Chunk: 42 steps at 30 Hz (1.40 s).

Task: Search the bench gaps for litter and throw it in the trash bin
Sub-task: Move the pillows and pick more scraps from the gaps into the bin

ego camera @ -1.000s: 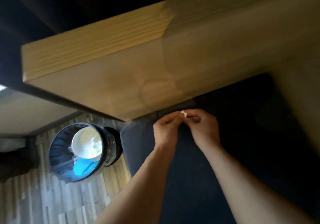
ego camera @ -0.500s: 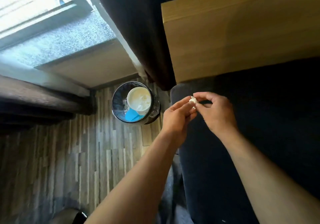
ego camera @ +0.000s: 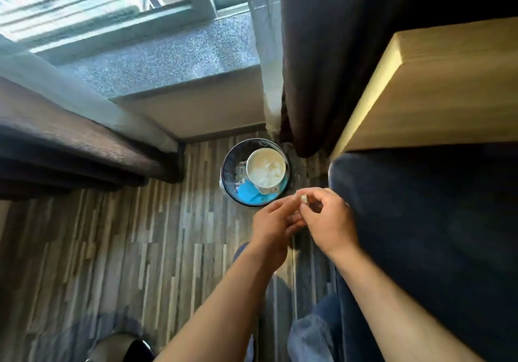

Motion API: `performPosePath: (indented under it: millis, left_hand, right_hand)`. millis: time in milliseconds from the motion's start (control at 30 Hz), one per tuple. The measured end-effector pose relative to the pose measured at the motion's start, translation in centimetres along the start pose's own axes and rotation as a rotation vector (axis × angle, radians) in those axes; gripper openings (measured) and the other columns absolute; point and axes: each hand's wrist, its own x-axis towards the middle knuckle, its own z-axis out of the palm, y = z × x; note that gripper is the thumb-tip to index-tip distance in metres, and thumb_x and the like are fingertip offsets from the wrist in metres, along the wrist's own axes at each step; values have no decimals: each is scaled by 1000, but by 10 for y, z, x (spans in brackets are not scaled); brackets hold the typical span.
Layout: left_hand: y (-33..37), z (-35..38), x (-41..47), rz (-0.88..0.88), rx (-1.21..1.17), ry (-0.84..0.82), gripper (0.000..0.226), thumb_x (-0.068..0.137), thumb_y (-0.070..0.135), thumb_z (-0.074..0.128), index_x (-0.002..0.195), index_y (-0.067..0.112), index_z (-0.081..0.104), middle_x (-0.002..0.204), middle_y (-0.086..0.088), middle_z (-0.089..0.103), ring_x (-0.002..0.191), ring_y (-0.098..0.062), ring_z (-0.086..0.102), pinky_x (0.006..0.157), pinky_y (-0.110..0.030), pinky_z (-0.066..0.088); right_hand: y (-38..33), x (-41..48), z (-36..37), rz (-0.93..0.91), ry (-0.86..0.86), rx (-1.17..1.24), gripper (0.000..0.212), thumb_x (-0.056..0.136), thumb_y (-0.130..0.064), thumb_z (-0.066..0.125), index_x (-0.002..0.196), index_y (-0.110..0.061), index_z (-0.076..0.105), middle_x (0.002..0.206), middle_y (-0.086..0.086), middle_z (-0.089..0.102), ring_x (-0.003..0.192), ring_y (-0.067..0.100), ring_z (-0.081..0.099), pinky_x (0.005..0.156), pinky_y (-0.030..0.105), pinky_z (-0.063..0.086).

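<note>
A small white scrap of litter is pinched in the fingertips of my right hand. My left hand is pressed against the right one, its fingers touching just below the scrap. Both hands hover over the floor, just right of and nearer to me than the round black trash bin. The bin holds a white cup and blue and pale rubbish. The dark blue bench cushion lies to the right, under the wooden tabletop.
A dark curtain hangs between the bin and the tabletop. A grey stone window sill and a second curtain are at the left. Striped wood-look flooring spreads around the bin. My jeans-clad knee shows below.
My hands have left the gap under the tabletop and carried the scrap leftward off the cushion toward the bin. The view swung left, bringing window and floor into sight.
</note>
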Motion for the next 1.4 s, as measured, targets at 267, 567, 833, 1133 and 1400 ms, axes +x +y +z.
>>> performPosePath:
  millis: [267,567,833,1133,1400]
  left_hand:
    - [47,-51,43,-79,21,127,17,85,2,61,101,7,65,85,-10,70,73,-15,66,61,-18,53]
    - [116,-70,92,-124,-62,81,11,91,11,53,91,9,64,83,0,66,66,-6,69,54,-15,53]
    - [125,-81,104,-60,186,171,40,91,19,50,130,28,52,93,16,59,103,-12,60,66,-24,43]
    - [80,-69,67,-113,448,171,26,91,15,51,112,23,64,110,-2,68,89,-17,67,75,-30,45]
    - [15,0,25,-98,617,107,22,91,13,50,107,14,65,99,-9,68,83,-20,59,65,-27,37]
  right_hand:
    - [-18,46,87,316,160,294,10,79,-1,68,87,-5,66,83,11,68,71,14,60,57,6,46]
    - [-29,108,140,500,285,467,10,81,-3,64,88,-9,62,85,16,70,66,22,67,65,31,56]
    - [-16,126,148,638,321,319,32,86,-16,53,117,-12,61,111,13,68,95,32,67,82,42,54]
    - [52,36,88,727,318,316,28,89,-8,49,114,-11,61,81,-6,63,66,22,64,54,24,47]
    - [144,-80,-12,840,423,279,23,90,-11,50,109,-14,64,89,-4,68,75,23,70,58,26,51]
